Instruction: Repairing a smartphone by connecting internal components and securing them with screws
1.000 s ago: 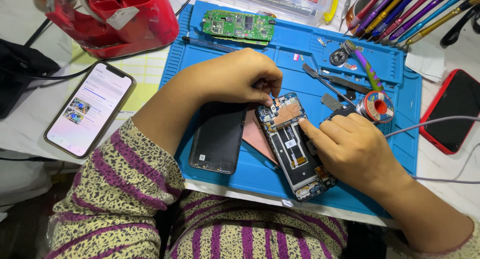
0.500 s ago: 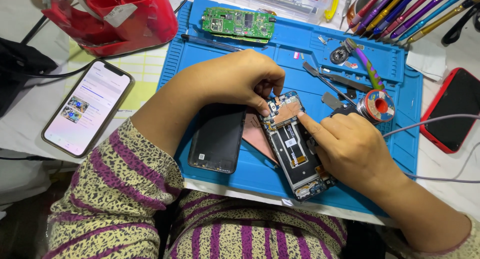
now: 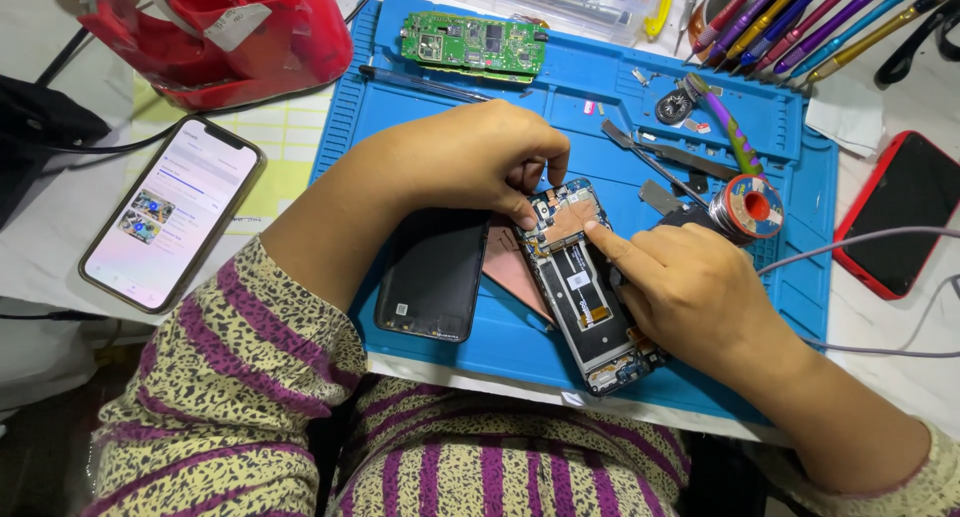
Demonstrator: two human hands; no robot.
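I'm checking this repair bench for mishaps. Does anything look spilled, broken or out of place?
Nothing looks spilled or broken. The opened phone lies askew on the blue mat, held by the left hand and right hand, with small loose parts scattered near the green circuit board.

From my feed I see a pale, whitish worktop (image 3: 60, 277) filling most of the view, lit evenly from above with soft, short shadows. A blue ridged mat (image 3: 780, 177) covers its middle, with moulded trays along the far edge. To the left lies a lit phone (image 3: 170, 212) on a yellow-green sheet of paper (image 3: 275, 152), beside a red plastic tub (image 3: 250, 37) and a dark cable (image 3: 60, 147). On the right edge rests a dark phone in a red case (image 3: 905, 212), with grey wires (image 3: 870, 237) trailing past it. Below the worktop's near edge, at lower left, I make out only dim, dark floor (image 3: 40, 457). No walls or windows are in view.
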